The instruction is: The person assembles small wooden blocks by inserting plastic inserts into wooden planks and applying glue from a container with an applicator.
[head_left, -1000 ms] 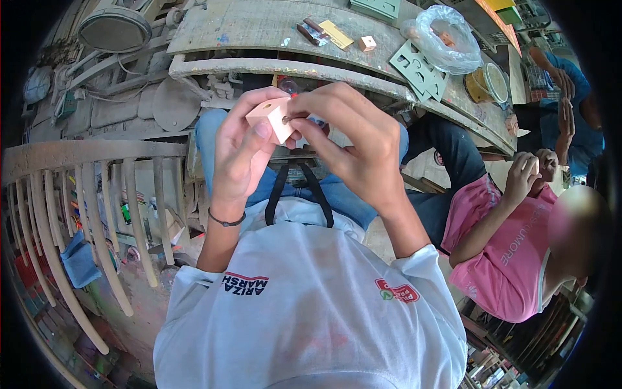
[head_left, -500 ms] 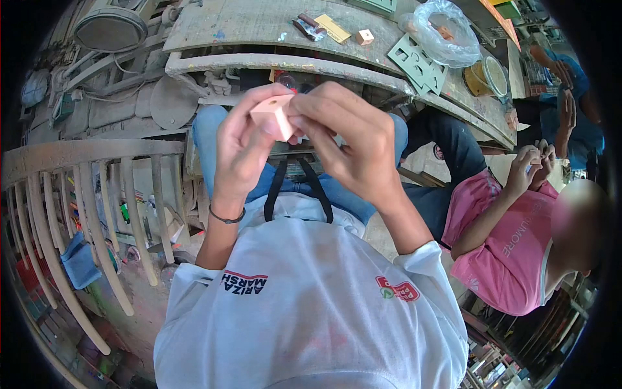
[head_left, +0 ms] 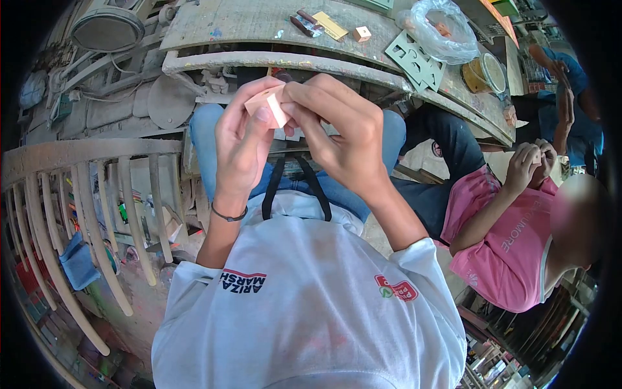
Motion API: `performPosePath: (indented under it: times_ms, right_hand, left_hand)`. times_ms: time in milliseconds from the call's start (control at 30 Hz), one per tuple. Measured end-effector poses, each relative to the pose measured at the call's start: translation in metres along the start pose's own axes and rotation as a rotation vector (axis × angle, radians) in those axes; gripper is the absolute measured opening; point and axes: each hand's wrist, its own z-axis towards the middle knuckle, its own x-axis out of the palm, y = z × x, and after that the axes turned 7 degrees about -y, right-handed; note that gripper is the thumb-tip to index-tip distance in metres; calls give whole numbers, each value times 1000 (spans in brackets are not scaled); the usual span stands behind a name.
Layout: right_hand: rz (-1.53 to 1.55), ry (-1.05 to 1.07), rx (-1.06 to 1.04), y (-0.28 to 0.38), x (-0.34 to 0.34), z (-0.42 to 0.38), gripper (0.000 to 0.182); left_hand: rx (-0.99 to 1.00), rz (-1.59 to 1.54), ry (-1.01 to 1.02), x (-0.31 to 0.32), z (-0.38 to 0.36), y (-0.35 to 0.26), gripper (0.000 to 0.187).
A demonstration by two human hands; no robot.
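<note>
Above my lap, my left hand grips a small pale wooden block, thumb on its near face and fingers behind it. A small dark hole shows in the block's upper face. My right hand is closed in a pinch against the block's right side. Whatever lies between those right fingertips, if anything, is hidden from view. Beyond both hands, on the workbench, rests a similar wooden block.
Near that block lie a yellowish strip and dark brown pieces. Further right are a green cut-out plate, a plastic bag and a tub. A person in pink sits at right; a slatted wooden rail stands left.
The block has tilted slightly in my left hand, showing more of its bright side face. Both hands have shifted a little to the left in view, and the right fingers remain against the block.
</note>
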Motion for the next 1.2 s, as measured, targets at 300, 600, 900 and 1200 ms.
performPosePath:
  times_ms: [300, 600, 900, 1200]
  right_hand:
    - [-35, 24, -43, 0, 2, 1, 21]
    - [-28, 11, -7, -1, 5, 0, 17]
    - [30, 7, 52, -3, 7, 7, 16]
    - [-11, 21, 28, -1, 1, 5, 20]
  left_hand:
    - [41, -31, 0, -5, 1, -1, 48]
    - [3, -81, 1, -12, 0, 7, 48]
    - [-3, -68, -8, -12, 1, 6, 48]
    - [12, -87, 3, -6, 2, 11, 50]
